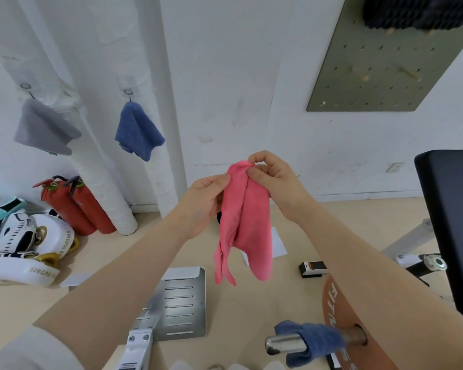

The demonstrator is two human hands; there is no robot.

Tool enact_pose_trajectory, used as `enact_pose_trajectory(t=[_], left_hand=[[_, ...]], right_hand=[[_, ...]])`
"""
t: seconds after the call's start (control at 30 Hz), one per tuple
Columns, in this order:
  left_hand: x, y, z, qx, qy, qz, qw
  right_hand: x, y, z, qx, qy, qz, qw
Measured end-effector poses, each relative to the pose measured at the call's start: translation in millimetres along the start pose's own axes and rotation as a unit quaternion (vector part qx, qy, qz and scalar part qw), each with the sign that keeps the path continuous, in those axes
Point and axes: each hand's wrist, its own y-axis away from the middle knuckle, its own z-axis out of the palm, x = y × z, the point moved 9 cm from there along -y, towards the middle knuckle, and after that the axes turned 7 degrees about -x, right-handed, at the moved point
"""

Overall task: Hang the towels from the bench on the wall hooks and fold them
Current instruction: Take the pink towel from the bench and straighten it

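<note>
A pink towel [247, 222] hangs in front of me, held at its top. My right hand [275, 180] pinches its upper corner, and my left hand [206, 201] grips its left edge just below. On the wall at the left a grey towel [44, 129] hangs from one hook [26, 88] and a blue towel [138, 130] from another hook [129, 92]. A second blue towel [312, 343] is draped over a metal bar [284, 344] at the bottom right. The black bench [452, 222] stands at the right edge.
Two red fire extinguishers [75, 206] lean against a white pipe [118, 206] on the floor at the left, beside white boxing pads [24, 252]. A green pegboard [385, 60] is on the wall upper right. A metal footplate [183, 305] and an orange weight plate [340, 316] lie below.
</note>
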Motion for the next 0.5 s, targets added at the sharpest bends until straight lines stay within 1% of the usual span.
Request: enact_pose_trajectory(t=[0.07, 0.17, 0.3, 0.43, 0.5], left_hand=[[-0.8, 0.3, -0.8, 0.013, 0.020, -0.013, 1.000], [-5.0, 0.6, 5.8, -0.010, 0.036, -0.041, 0.998], [-14.8, 0.6, 16.5, -0.036, 0.063, -0.074, 0.995], [-10.7, -3.1, 18.7, -0.032, 0.029, -0.072, 0.997], [-9.5, -4.5, 16.8, -0.018, 0.020, -0.079, 0.997]], right_hand=[[2.4, 1.5, -0.7, -0.007, -0.044, 0.003, 0.999], [5.0, 3.5, -2.7, -0.011, -0.080, 0.012, 0.997], [5.7, 4.6, -8.9, 0.013, -0.023, 0.009, 1.000], [9.6, 3.9, -12.6, 0.037, 0.024, 0.010, 0.999], [10.0, 4.1, -13.7, 0.037, 0.031, 0.010, 0.999]])
